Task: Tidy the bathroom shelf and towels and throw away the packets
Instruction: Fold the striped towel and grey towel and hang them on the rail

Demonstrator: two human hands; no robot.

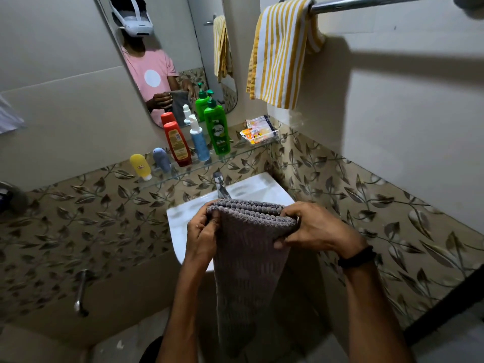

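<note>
So the grey towel [248, 247] is doubled over and hanging straight down, long side running top to bottom, folded edge up top and the loose end dropping toward the floor between the forearms. It's held up in the air right in front of the white sink [180, 226], just below the tap [220, 184].

The left hand [201, 231] has its fingers [212, 220] curled tight round the left top corner. The right hand [314, 229] pinches the right top corner, fingers over the fold and thumb underneath. So the fold stretches sideways between the two grips.

Behind the sink there's a glass shelf [235, 154] with a yellow tube [140, 166], a grey-blue tube [161, 159], a red bottle [178, 144], a pump bottle [199, 140] and a green bottle [217, 132], all standing. The packets [258, 131] sit in a pile at the shelf's right end. Up on the rail [366, 2] hangs a yellow striped towel [280, 53].
</note>
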